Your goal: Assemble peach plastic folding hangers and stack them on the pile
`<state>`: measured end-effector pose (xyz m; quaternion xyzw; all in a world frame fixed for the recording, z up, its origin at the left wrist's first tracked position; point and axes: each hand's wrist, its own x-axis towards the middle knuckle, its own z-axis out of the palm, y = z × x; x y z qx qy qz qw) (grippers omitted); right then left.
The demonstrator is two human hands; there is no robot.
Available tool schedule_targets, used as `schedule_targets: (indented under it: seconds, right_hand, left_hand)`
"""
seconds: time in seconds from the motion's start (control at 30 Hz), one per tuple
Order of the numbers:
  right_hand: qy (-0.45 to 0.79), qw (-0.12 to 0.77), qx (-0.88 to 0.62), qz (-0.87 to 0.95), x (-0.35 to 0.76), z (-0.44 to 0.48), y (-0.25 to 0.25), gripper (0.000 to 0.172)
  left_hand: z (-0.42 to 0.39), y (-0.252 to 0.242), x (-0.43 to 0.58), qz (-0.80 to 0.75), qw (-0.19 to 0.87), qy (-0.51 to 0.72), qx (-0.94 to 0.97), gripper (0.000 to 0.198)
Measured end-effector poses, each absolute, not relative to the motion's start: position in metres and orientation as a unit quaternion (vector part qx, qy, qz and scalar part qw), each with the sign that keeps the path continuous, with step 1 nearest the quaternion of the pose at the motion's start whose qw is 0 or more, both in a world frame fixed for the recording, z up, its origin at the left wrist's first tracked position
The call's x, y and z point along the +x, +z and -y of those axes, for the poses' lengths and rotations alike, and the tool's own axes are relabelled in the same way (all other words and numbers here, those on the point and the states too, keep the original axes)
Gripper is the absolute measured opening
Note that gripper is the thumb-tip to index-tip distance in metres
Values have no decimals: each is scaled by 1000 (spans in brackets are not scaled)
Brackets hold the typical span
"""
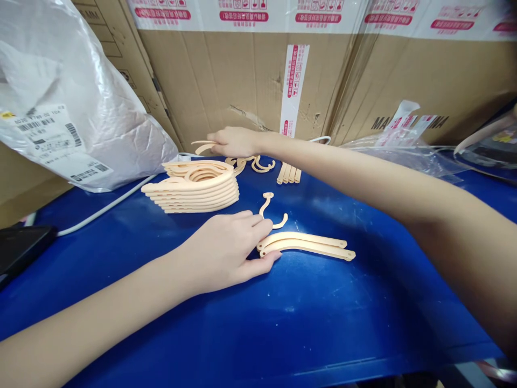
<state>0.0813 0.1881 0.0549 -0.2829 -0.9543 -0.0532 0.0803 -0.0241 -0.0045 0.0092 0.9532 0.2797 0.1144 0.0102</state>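
My left hand (232,245) is closed round the left end of two cream plastic hanger arms (307,242), which lie side by side low over the table. Just above its fingers lies a loose cream hanger hook (278,222). My right hand (236,141) reaches to the back with its fingers closed on a thin, curved cream hanger piece (205,146). In front of it stands a neat stack of cream hanger parts (194,188). More loose hooks (262,164) lie beside the stack, partly hidden by my right hand.
Several short cream strips (288,173) lie under my right forearm. Cardboard boxes (242,81) wall off the back of the blue table (250,334). A white parcel bag (81,102), a cable (109,207) and a dark device (26,250) are at left; clear plastic (420,159) lies back right.
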Motion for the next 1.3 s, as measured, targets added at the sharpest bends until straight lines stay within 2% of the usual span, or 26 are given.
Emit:
schedule_targets:
  seconds: [0.17,0.3,0.77,0.9,1.03,1.17,1.3]
  right_hand:
    - [-13,63,-261,963,76,-191,41,25]
    - [7,63,-256,964,82,-192,34,27]
    - [141,137,-276,941,138,-175,38,17]
    - [144,206,-285,925,149,-156,48,19]
    - [133,225,-331,907,169,-118,59,23]
    - [-34,163,-384,908,201,-71,52,26]
    - [-68,60,-449,889,231,-36,29,32]
  left_hand:
    - [4,8,-25,-277,2,117,954,26]
    - [2,7,-26,-274,3,121,954,27]
    - [4,6,-25,-278,14,126,952,27]
    - [3,7,-24,-280,17,123,952,27]
    - [5,7,-26,-275,16,126,953,27]
    - [6,6,-27,-280,17,130,951,26]
    - [7,8,-25,-294,31,114,949,28]
